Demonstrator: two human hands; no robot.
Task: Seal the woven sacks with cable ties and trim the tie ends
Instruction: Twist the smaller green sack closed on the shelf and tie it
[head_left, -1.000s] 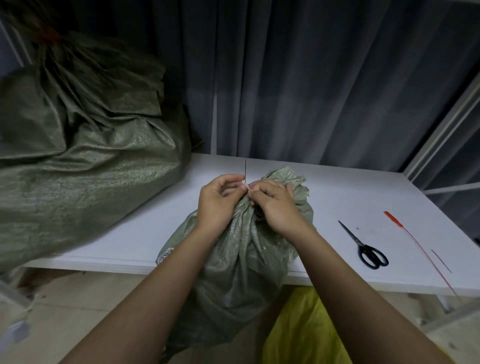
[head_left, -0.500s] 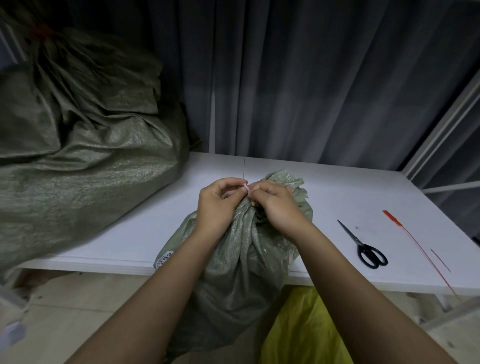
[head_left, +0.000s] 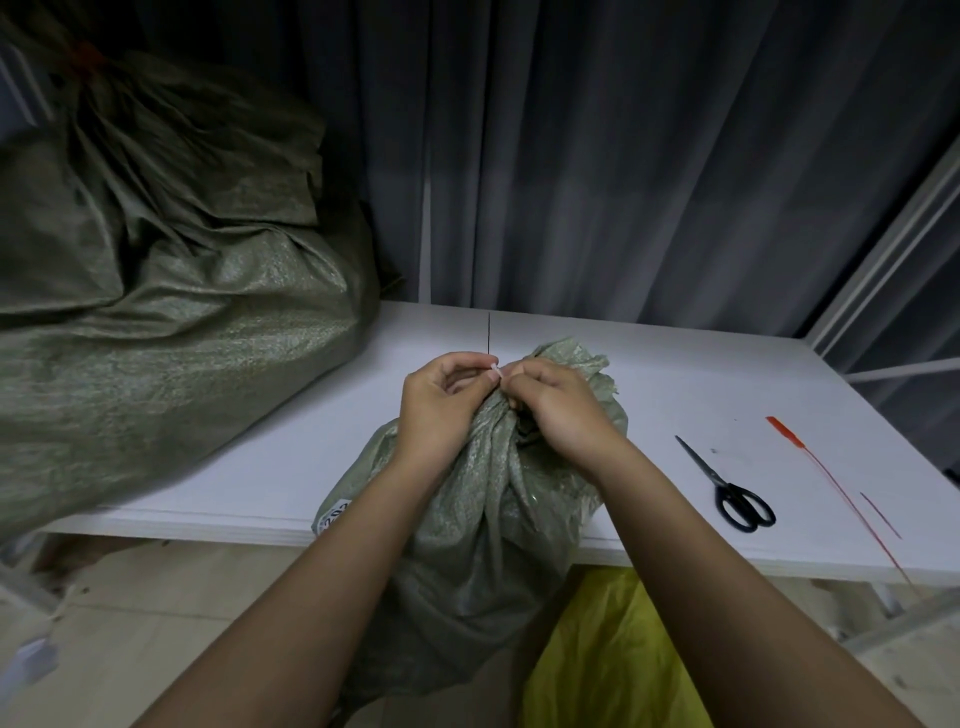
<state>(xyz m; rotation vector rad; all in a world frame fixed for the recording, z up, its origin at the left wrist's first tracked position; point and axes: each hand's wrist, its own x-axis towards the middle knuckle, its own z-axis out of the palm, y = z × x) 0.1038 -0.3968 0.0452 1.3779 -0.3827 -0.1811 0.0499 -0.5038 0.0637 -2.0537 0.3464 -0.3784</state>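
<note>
At the gathered neck of the small green sack (head_left: 483, 499), both hands meet, fingertips almost touching. My left hand (head_left: 441, 405) has its grip curled closed, thumb and forefinger pinching a small pale piece, likely the tie's head, right at the neck. My right hand (head_left: 556, 410) is likewise curled, its grip pinched on the same spot from the other side, knuckles resting against the bunched fabric. From between the two grips a thin dark cable tie (head_left: 489, 338) rises straight up, its tail standing over the white bench (head_left: 649, 364) behind. How the tie wraps the neck is hidden under the fingers.

The sack stands below the grips, leaning against the near edge of the bench, its ruffled mouth fanning out just beyond my right knuckles. A white label (head_left: 335, 514) with dark digits shows on its side, under my left wrist.

Right of my right grip, well apart, black-handled scissors (head_left: 727, 486) lie flat on the bench, blades closed and pointing back toward the sack. Further right lies a red cable tie (head_left: 810, 457), its long tail running off the near edge, with a short red trimmed piece (head_left: 880, 514) beside it.

Left of my left grip, a large green sack (head_left: 156, 312) slumps onto the bench, its neck bound in red at the top. Below my right forearm, something yellow (head_left: 608, 654) sits under the bench. Grey curtain (head_left: 623, 156) behind.
</note>
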